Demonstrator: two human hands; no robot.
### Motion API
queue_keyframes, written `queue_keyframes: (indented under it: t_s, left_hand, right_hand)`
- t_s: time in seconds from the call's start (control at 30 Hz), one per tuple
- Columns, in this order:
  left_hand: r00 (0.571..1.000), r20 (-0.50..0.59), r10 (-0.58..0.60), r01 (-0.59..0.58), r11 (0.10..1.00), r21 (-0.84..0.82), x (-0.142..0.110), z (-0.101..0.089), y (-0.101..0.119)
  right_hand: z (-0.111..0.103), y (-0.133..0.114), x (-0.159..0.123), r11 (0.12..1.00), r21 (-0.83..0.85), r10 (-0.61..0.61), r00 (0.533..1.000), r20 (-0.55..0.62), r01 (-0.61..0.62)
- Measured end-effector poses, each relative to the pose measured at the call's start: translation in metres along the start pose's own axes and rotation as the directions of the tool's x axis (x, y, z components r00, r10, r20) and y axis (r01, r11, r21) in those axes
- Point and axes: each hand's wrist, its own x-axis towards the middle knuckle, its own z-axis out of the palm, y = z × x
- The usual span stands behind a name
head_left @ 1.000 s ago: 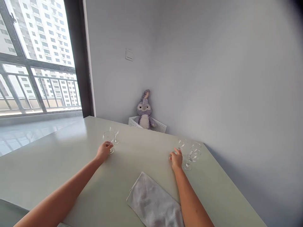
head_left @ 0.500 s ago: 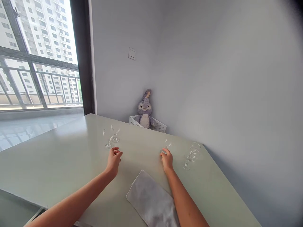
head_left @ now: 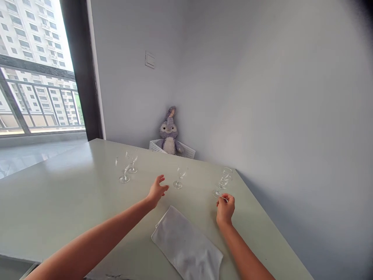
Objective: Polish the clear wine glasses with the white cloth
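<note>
My left hand (head_left: 158, 191) is open above the table, thumb and fingers apart. Just right of it stands a clear stemmed glass (head_left: 177, 185), upright and apart from the fingers. Curled fingers close my right hand (head_left: 225, 210) beside the foot of a stemmed glass (head_left: 216, 193) on the right; whether they grip it is hidden. Another clear glass (head_left: 228, 171) overlaps that one from behind. Two more stemmed glasses stand on the left, a nearer one (head_left: 124, 179) and a farther one (head_left: 132, 170). Between my forearms lies a folded grey cloth (head_left: 186, 241).
The pale table (head_left: 72, 202) ends at a back right corner near the grey wall (head_left: 276, 97). Behind its far edge a purple plush toy (head_left: 169, 136) sits in a white perforated basket (head_left: 189, 152). A window (head_left: 40, 97) is at the left.
My right hand has left the middle glass and moved right to the right-hand pair. My left hand has gone from the left glasses toward the middle one, fingers spreading. The view has turned right.
</note>
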Motion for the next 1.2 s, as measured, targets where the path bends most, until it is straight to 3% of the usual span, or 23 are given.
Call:
queue_keyframes:
  t_s: [0.1, 0.23, 0.33, 0.4, 0.5, 0.63, 0.77, 0.9, 1.03, 1.2]
  left_hand:
    - [0.993, 0.118, -0.003, 0.003, 1.000, 0.002, 0.016, 0.026, 0.003]
    - [0.984, 0.175, -0.022, 0.022, 1.000, 0.001, 0.033, 0.055, 0.004]
    - [0.988, 0.153, -0.037, 0.037, 0.999, 0.006, 0.040, 0.064, 0.001]
    - [0.993, 0.116, -0.036, 0.035, 0.999, 0.008, 0.040, 0.060, -0.002]
    - [0.999, 0.041, -0.012, 0.012, 1.000, 0.002, 0.034, 0.038, -0.006]
    - [0.996, -0.083, 0.018, -0.019, 1.000, -0.008, 0.017, -0.012, -0.011]
    - [0.974, -0.224, 0.043, -0.045, 0.999, -0.004, 0.000, -0.067, -0.014]
    - [0.928, -0.367, 0.068, -0.076, 0.997, -0.008, -0.005, -0.109, -0.017]
    - [0.873, -0.477, 0.100, -0.120, 0.993, -0.012, 0.002, -0.132, -0.023]
    - [0.830, -0.544, 0.126, -0.156, 0.988, -0.009, 0.009, -0.142, -0.027]
  right_hand:
    - [-0.004, 0.003, 0.025, 0.992, 0.049, 0.122, 0.988, -0.090, -0.118]
    - [0.005, 0.009, 0.039, 0.982, 0.074, 0.171, 0.985, 0.025, -0.172]
    - [0.016, 0.013, 0.040, 0.976, 0.098, 0.187, 0.978, 0.095, -0.196]
    - [0.024, 0.014, 0.038, 0.973, 0.106, 0.192, 0.972, 0.133, -0.207]
    - [0.035, 0.010, 0.030, 0.968, 0.114, 0.195, 0.959, 0.205, -0.222]
    - [0.054, 0.000, 0.008, 0.964, 0.114, 0.187, 0.918, 0.350, -0.240]
    - [0.084, -0.013, -0.022, 0.965, 0.090, 0.168, 0.848, 0.503, -0.245]
    - [0.126, -0.027, -0.054, 0.971, 0.054, 0.151, 0.769, 0.621, -0.235]
    - [0.174, -0.038, -0.085, 0.979, 0.033, 0.120, 0.707, 0.697, -0.199]
    - [0.229, -0.048, -0.117, 0.985, 0.021, 0.097, 0.657, 0.748, -0.170]
